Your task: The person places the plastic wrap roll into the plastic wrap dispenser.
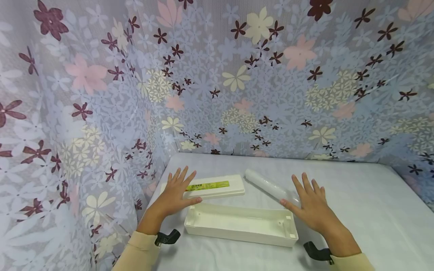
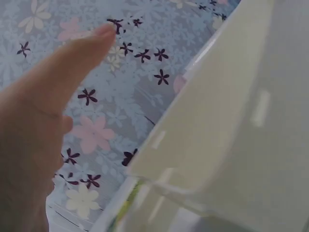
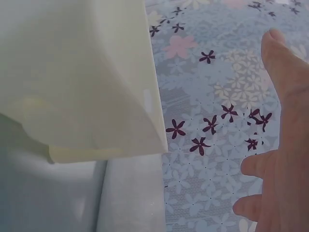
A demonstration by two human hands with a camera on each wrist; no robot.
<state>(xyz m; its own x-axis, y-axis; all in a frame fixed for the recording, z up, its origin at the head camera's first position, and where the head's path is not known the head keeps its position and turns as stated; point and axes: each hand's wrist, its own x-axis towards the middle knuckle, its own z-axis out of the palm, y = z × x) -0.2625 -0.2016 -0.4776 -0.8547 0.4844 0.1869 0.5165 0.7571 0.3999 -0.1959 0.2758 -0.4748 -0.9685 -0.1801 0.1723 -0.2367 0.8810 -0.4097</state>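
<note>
My left hand [image 1: 173, 197] is spread with straight fingers, overlapping one end of a long cream lid [image 1: 234, 185] with a yellow-green label [image 1: 211, 185]. My right hand [image 1: 312, 209] is spread too, its thumb overlapping the near end of a whitish, shiny roll [image 1: 266, 183] that looks like plastic film. Between the hands stands a long, shallow cream plastic box [image 1: 242, 234], its hollow facing up. Neither hand grips anything. In the left wrist view, the thumb [image 2: 72, 67] is apart from the box [image 2: 198, 145]. Similarly, the right wrist view shows a gap between fingers [image 3: 285, 63] and box [image 3: 125, 116].
Everything lies on a white-covered table [image 1: 373, 210]. A flowered curtain [image 1: 217, 82] hangs behind it and along the left side. The lid lies behind the box; the roll slants behind the box's right half. Each wrist wears a black camera mount [image 1: 167, 238].
</note>
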